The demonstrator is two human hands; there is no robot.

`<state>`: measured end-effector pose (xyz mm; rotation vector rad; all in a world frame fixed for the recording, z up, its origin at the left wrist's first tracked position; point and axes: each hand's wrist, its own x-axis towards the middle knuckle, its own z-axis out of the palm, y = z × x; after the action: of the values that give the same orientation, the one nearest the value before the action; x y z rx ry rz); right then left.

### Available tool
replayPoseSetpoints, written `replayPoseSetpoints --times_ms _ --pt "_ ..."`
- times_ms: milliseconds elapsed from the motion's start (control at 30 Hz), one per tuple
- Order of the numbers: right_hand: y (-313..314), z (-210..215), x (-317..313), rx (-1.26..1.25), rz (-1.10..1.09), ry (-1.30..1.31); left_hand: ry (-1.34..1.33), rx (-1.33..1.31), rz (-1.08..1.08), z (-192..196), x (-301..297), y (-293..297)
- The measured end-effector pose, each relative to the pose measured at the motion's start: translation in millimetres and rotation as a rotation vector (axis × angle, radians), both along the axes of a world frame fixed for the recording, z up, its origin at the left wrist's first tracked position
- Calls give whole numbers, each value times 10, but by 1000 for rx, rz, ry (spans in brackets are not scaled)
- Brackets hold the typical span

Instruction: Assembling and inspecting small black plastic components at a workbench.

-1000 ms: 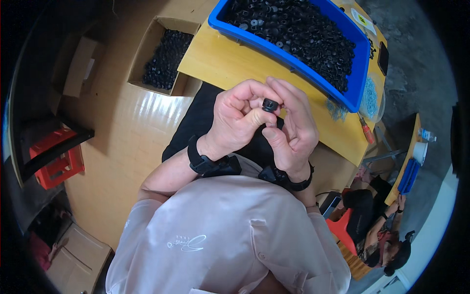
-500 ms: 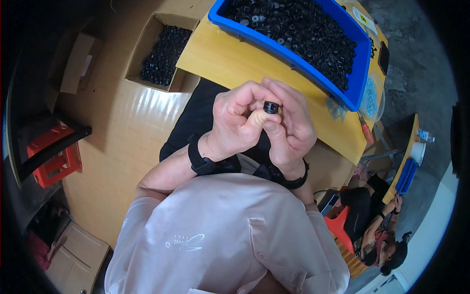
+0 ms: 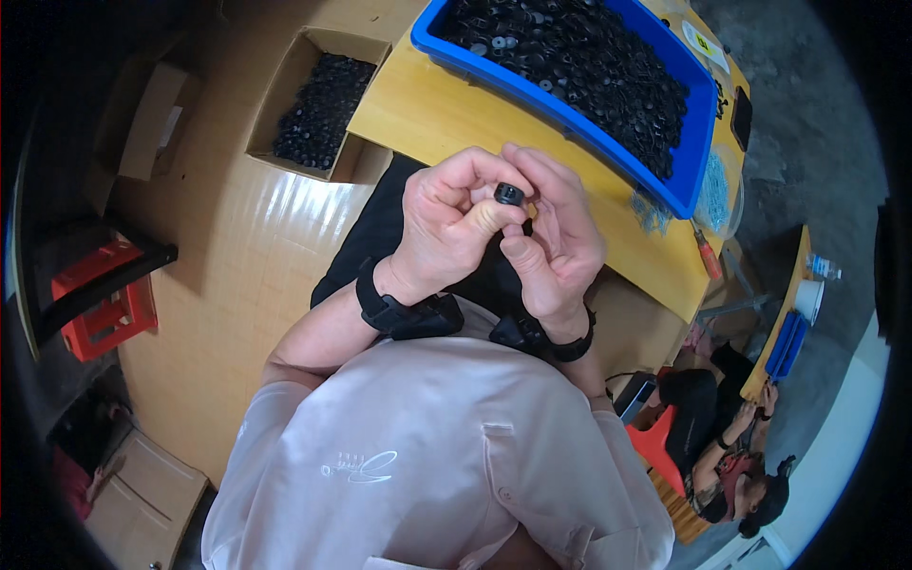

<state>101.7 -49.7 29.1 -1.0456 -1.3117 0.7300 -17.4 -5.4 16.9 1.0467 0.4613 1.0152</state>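
Note:
My left hand [image 3: 445, 220] pinches a small, round black plastic part [image 3: 509, 194] between thumb and index finger, with its end face turned up. Close against it is my right hand [image 3: 559, 228], its fingers curled around the far side and its thumb bent inward below the part. A dark spot shows between the right thumb and fingers; whether it is another piece cannot be made out. Both hands are raised in front of my chest, near the edge of the yellow table [image 3: 427, 119]. On that table stands a blue bin [image 3: 560, 104] full of small black parts [image 3: 589, 71].
A cardboard box [image 3: 261, 142] of black parts stands left of the table. A red-handled screwdriver [image 3: 707, 255], a container of thin bluish pieces [image 3: 714, 195] and a phone [image 3: 741, 119] lie at the right. Red stool [image 3: 104, 304] at left; another person [image 3: 731, 465] sits at lower right.
Both hands have shifted slightly left and up. The black part has tilted in the left pinch, and the right thumb has come away from it a little.

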Motion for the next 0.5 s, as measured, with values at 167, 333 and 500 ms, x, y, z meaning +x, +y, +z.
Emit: replayPoseSetpoints --times_ms 167,333,500 --pt "-124 10 21 -89 -3 -23 -290 -224 68 -129 -103 116" --pt "-438 -160 212 -434 304 -177 -127 -200 370 -368 -827 507" --pt "-837 -647 352 -519 -28 -765 234 -606 591 -1162 -1700 1113"
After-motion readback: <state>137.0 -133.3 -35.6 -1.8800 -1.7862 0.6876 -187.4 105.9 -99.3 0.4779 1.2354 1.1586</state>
